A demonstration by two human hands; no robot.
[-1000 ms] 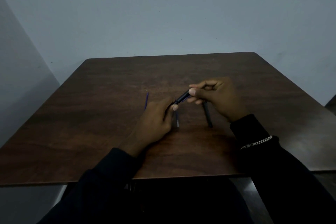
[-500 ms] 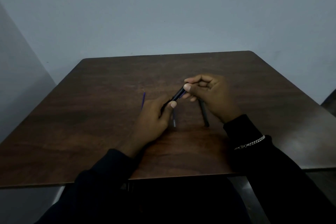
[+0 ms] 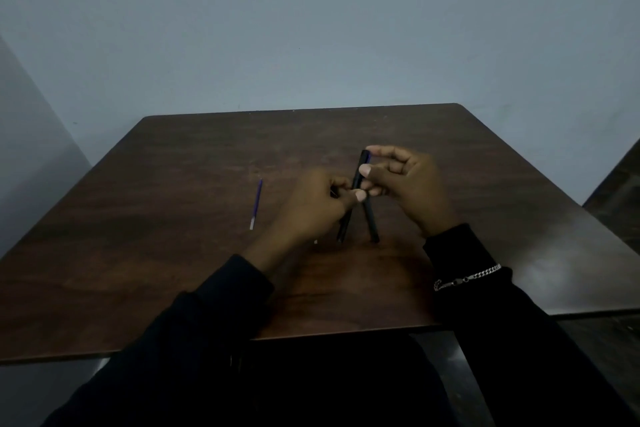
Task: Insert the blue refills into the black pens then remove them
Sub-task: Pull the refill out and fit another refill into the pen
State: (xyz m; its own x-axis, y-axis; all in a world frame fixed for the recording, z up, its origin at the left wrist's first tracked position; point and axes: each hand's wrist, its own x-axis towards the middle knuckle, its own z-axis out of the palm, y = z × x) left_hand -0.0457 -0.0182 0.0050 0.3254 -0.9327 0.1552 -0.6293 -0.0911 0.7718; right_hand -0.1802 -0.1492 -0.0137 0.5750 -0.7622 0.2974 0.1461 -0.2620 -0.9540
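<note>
My left hand [image 3: 311, 208] and right hand [image 3: 408, 184] meet over the middle of the dark wooden worktop [image 3: 173, 253] and share the held black pen [image 3: 357, 181], which stands steeply, its top tilted away from me. My left fingers [image 3: 360, 196] pinch it about midway, and my right thumb and forefinger close on its upper end. A sliver of blue shows at that top end, but I cannot tell how much refill sits inside. The light is dim and the barrel too small and dark for any brand or print to be read. A second black pen [image 3: 371, 224] lies flat on the worktop just beside the held one's lower end, its far part hidden under my right hand. A blue refill [image 3: 256, 203] with a pale tip lies alone, well to the left of my left hand. A small pale speck [image 3: 316, 242] peeks out at my left wrist; what it is I cannot make out. A chain bracelet [image 3: 467, 277] crosses my right dark sleeve [image 3: 519, 340].
</note>
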